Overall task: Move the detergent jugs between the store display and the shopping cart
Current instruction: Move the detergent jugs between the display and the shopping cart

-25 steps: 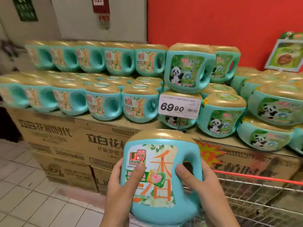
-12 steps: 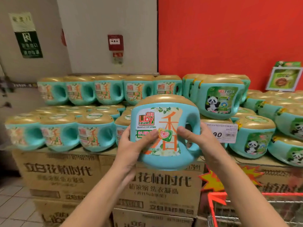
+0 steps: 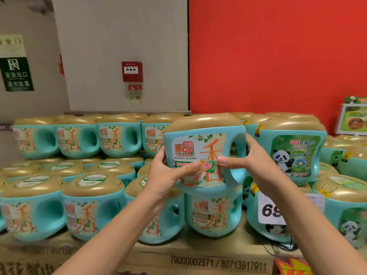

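I hold a teal detergent jug (image 3: 204, 143) with a gold lid and a Liby label upright between both hands. My left hand (image 3: 166, 173) grips its left side with the thumb on the label. My right hand (image 3: 248, 159) grips the right side by the handle hole. The jug sits at the level of the display's upper row, directly above a lower-row jug (image 3: 210, 213), and may be touching its lid. The store display (image 3: 79, 139) holds two tiers of matching jugs on cardboard cartons (image 3: 198, 259). The shopping cart is out of view.
Panda-label jugs (image 3: 294, 153) fill the right side of the display, close beside the held jug. A white price tag (image 3: 270, 209) hangs at the lower right. A red wall (image 3: 278, 56) and a grey wall with a fire alarm box (image 3: 132, 71) stand behind.
Both hands have lifted the jug from low by the cart up and forward to the display's upper row. The cart has dropped out of view.
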The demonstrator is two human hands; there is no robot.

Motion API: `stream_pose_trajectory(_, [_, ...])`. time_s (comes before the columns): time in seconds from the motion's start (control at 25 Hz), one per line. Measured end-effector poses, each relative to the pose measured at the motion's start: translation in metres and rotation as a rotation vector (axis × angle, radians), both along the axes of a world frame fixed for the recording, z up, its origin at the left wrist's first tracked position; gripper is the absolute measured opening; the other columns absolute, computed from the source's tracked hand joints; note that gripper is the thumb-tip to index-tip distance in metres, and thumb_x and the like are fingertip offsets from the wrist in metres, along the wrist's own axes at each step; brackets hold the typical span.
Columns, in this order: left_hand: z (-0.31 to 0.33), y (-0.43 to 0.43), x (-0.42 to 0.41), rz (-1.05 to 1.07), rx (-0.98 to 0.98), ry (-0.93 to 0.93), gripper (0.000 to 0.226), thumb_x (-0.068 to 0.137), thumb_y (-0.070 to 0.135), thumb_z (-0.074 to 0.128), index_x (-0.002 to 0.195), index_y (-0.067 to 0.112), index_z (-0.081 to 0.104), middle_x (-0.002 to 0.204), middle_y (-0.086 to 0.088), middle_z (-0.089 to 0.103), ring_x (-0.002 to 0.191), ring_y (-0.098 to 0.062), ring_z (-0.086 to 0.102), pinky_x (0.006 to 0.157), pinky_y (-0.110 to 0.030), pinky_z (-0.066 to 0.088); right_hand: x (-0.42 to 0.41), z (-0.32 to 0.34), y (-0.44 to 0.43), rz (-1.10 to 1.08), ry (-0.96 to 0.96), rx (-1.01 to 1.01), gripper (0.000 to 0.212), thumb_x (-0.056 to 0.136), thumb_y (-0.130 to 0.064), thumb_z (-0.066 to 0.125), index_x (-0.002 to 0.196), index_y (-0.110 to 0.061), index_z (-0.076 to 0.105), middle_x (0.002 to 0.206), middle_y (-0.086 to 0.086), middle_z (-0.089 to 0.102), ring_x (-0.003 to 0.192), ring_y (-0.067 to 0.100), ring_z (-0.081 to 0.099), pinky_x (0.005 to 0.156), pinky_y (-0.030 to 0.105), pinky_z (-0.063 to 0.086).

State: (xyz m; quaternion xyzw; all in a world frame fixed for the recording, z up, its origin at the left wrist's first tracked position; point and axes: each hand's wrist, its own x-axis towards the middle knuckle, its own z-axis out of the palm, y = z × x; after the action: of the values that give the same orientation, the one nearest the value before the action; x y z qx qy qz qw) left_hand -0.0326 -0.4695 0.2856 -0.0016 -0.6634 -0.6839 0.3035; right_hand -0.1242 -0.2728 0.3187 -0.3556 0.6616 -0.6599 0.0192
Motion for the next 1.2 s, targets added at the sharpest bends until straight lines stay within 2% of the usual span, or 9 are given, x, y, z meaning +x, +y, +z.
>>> stream_pose_trajectory(0.16, [0.015, -0.028, -0.063, 0.074, -0.110, 0.011, 0.085, 0.035, 0.043, 0.090, 0.113, 0.027, 0.061, 0.102, 0.008, 0.075, 0.093, -0.007, 0.071, 0.067, -0.017, 0.055, -0.051, 0.000, -0.032, -0.095, 0.041, -0.076, 0.065, 0.062, -0.017, 0.088, 0.115, -0.036, 0.055, 0.107, -0.019, 0.070, 0.100, -0.002, 0.065, 0.080, 0.015, 0.051])
stream_pose_trajectory(0.28, [0.010, -0.043, -0.104, 0.084, -0.131, -0.024, 0.090, 0.038, 0.035, 0.089, 0.122, 0.023, 0.058, 0.100, 0.012, 0.074, 0.091, 0.000, 0.069, 0.065, -0.013, 0.053, -0.084, -0.014, -0.055, -0.210, 0.084, -0.113, 0.080, 0.066, -0.010, 0.086, 0.132, -0.031, 0.047, 0.129, -0.009, 0.058, 0.118, 0.006, 0.054, 0.095, 0.023, 0.046])
stream_pose_trajectory(0.44, [-0.006, -0.051, -0.144, 0.058, -0.140, -0.056, 0.081, 0.055, 0.014, 0.090, 0.127, 0.021, 0.055, 0.099, 0.017, 0.070, 0.084, 0.010, 0.066, 0.059, -0.007, 0.050, -0.117, -0.031, -0.063, -0.221, 0.057, -0.100, 0.094, 0.071, -0.009, 0.083, 0.147, -0.029, 0.032, 0.142, -0.011, 0.048, 0.131, 0.008, 0.044, 0.105, 0.030, 0.043])
stream_pose_trajectory(0.56, [-0.009, -0.056, -0.165, 0.072, -0.164, -0.110, 0.082, 0.057, 0.019, 0.091, 0.130, 0.025, 0.053, 0.112, 0.009, 0.067, 0.101, -0.007, 0.064, 0.072, -0.020, 0.055, -0.135, -0.036, -0.068, -0.244, 0.020, -0.070, 0.100, 0.073, -0.013, 0.082, 0.152, -0.030, 0.022, 0.151, -0.011, 0.037, 0.139, 0.012, 0.035, 0.112, 0.039, 0.036])
stream_pose_trajectory(0.64, [-0.011, -0.058, -0.175, 0.112, -0.196, -0.146, 0.088, 0.058, 0.025, 0.092, 0.135, 0.024, 0.050, 0.128, -0.004, 0.059, 0.117, -0.021, 0.057, 0.092, -0.039, 0.054, -0.144, -0.037, -0.070, -0.240, 0.022, -0.055, 0.094, 0.075, -0.014, 0.080, 0.149, -0.033, 0.026, 0.143, -0.021, 0.042, 0.137, 0.008, 0.036, 0.110, 0.033, 0.039])
stream_pose_trajectory(0.72, [-0.012, -0.060, -0.181, 0.146, -0.227, -0.170, 0.091, 0.058, 0.032, 0.091, 0.138, 0.025, 0.048, 0.134, -0.006, 0.053, 0.122, -0.024, 0.053, 0.100, -0.047, 0.049, -0.149, -0.039, -0.072, -0.270, 0.029, -0.024, 0.090, 0.075, -0.019, 0.081, 0.144, -0.039, 0.027, 0.135, -0.027, 0.040, 0.137, 0.009, 0.035, 0.108, 0.030, 0.040])
stream_pose_trajectory(0.88, [-0.009, -0.056, -0.188, 0.214, -0.265, -0.188, 0.092, 0.058, 0.042, 0.089, 0.138, 0.024, 0.047, 0.135, -0.003, 0.053, 0.123, -0.023, 0.052, 0.101, -0.048, 0.048, -0.154, -0.043, -0.077, -0.416, 0.040, 0.055, 0.100, 0.078, -0.029, 0.078, 0.154, -0.026, 0.014, 0.158, 0.001, 0.023, 0.146, 0.020, 0.021, 0.118, 0.048, 0.026])
stream_pose_trajectory(1.0, [-0.008, -0.051, -0.191, 0.249, -0.281, -0.217, 0.094, 0.057, 0.044, 0.090, 0.137, 0.021, 0.047, 0.136, -0.003, 0.052, 0.125, -0.023, 0.051, 0.102, -0.048, 0.047, -0.152, -0.043, -0.079, -0.528, 0.124, 0.084, 0.094, 0.081, -0.029, 0.076, 0.154, -0.014, 0.019, 0.159, 0.003, 0.024, 0.146, 0.017, 0.023, 0.118, 0.045, 0.025])
stream_pose_trajectory(1.2, [-0.006, -0.049, -0.192, 0.266, -0.254, -0.262, 0.101, 0.058, 0.044, 0.090, 0.143, 0.021, 0.040, 0.138, -0.001, 0.054, 0.125, -0.023, 0.052, 0.103, -0.046, 0.046, -0.148, -0.045, -0.079, -0.597, 0.170, 0.124, 0.092, 0.081, -0.035, 0.075, 0.153, -0.018, 0.022, 0.155, 0.001, 0.034, 0.142, 0.017, 0.031, 0.116, 0.040, 0.030])
